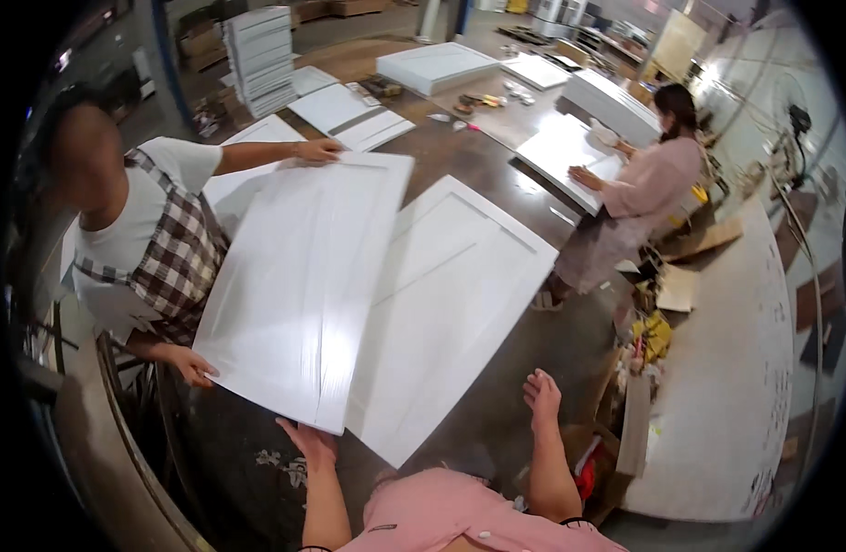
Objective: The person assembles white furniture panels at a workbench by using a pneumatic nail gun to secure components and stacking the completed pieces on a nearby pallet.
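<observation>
A co-worker in a checked apron holds a white panel [299, 276] at its far and near-left edges. It is tilted and overlaps a second white panel [464, 267], which has a recessed strip along its far edge. My left hand [310, 443] is at the first panel's near edge, by its right corner, palm up under it; the fingers are partly hidden behind the panel. To the right of the second panel, my right hand [543, 397] is raised with nothing in it, fingers slightly bent and apart from both panels.
Another person in pink, at the right, handles a white panel [570, 152] on the brown worktable [423, 170]. Stacked white panels [259, 64] stand behind. Cardboard scraps [678, 287] and a large pale board [717, 386] are on my right; a curved rail [120, 442] is on my left.
</observation>
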The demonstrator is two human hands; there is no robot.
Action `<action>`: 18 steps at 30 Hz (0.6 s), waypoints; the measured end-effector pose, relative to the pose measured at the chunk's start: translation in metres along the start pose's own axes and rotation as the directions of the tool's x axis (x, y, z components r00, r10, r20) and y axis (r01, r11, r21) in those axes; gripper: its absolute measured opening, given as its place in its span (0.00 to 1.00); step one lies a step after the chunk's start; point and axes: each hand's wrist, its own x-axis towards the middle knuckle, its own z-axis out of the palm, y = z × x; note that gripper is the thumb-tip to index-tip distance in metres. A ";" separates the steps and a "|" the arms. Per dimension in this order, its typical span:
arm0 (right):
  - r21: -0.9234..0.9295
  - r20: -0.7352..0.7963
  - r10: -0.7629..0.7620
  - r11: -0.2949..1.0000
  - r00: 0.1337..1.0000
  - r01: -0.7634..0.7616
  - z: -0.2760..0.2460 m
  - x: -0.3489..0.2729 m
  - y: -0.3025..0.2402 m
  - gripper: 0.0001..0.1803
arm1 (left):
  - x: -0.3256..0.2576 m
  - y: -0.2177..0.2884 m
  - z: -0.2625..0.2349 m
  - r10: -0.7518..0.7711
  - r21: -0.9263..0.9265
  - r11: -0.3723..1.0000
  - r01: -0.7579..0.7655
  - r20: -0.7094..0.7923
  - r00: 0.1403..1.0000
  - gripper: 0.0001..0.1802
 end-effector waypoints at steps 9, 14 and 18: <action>0.034 0.067 -0.237 0.971 0.969 0.236 0.035 0.132 -0.136 0.15 | -0.035 -0.015 -0.032 0.438 0.163 0.897 -0.411 -0.193 0.878 0.42; -0.050 0.147 -0.264 0.960 0.953 0.274 0.005 0.211 -0.181 0.16 | -0.076 0.032 -0.035 0.486 0.250 0.874 -0.416 -0.448 0.751 0.41; -0.056 0.134 -0.365 0.926 0.921 0.374 -0.010 0.276 -0.201 0.16 | -0.110 0.046 -0.048 0.486 0.295 0.870 -0.395 -0.649 0.586 0.40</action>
